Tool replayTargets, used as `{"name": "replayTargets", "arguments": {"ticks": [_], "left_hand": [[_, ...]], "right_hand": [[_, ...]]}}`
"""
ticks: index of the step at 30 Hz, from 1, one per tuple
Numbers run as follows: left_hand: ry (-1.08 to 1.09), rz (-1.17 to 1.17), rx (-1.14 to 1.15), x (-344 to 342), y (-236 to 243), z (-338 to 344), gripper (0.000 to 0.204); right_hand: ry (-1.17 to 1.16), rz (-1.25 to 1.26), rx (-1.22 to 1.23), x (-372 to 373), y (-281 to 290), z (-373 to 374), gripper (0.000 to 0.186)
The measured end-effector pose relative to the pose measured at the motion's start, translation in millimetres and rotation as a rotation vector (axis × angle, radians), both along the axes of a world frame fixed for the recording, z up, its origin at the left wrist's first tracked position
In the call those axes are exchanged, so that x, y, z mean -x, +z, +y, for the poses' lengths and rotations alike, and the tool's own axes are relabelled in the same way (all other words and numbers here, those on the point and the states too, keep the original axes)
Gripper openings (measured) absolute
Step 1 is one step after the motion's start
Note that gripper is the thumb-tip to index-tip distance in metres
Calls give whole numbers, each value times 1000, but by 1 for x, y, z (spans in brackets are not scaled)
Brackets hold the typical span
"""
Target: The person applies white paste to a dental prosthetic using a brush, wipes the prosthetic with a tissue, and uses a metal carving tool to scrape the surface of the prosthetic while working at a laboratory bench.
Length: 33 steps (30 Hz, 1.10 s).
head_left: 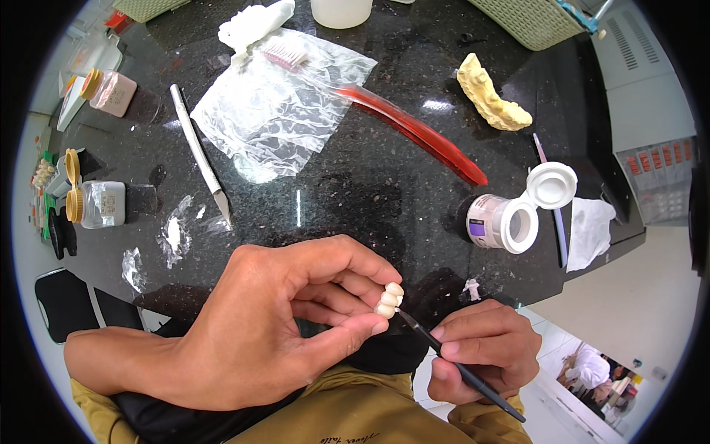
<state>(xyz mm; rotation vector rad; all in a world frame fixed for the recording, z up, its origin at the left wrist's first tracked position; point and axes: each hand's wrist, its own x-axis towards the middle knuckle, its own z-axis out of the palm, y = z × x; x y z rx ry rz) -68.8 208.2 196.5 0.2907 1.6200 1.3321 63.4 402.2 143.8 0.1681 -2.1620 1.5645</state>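
My left hand pinches a small dental bridge of joined, tooth-coloured crowns between thumb and fingertips, just off the near edge of the dark worktop. In a pen-like grip, my right hand is closed around a slim black-handled tool with a metallic neck. Its fine tip meets the lower right side of the bridge; whether it is a brush or a carver is too small to tell. A small whitish scrap lies on the worktop above my right hand.
The speckled black worktop holds a wax knife, a red-handled brush on plastic film, a cream dental cast, an open white jar, and lidded jars at left. White powder is scattered nearby.
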Motion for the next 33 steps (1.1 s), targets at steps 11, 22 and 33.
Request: {"name": "replayTargets", "arguments": {"ticks": [11,22,33], "left_hand": [[-11,12,-11,1,0,0,32],[-11,20,-13,0,1,0,32],[-7,14,-6,1,0,0,32]], "right_hand": [[22,-30,-29,0,2,1,26],[10,-10,-9,-1,1,1,25],[13,-20,-13,-1,2,1,23]]}}
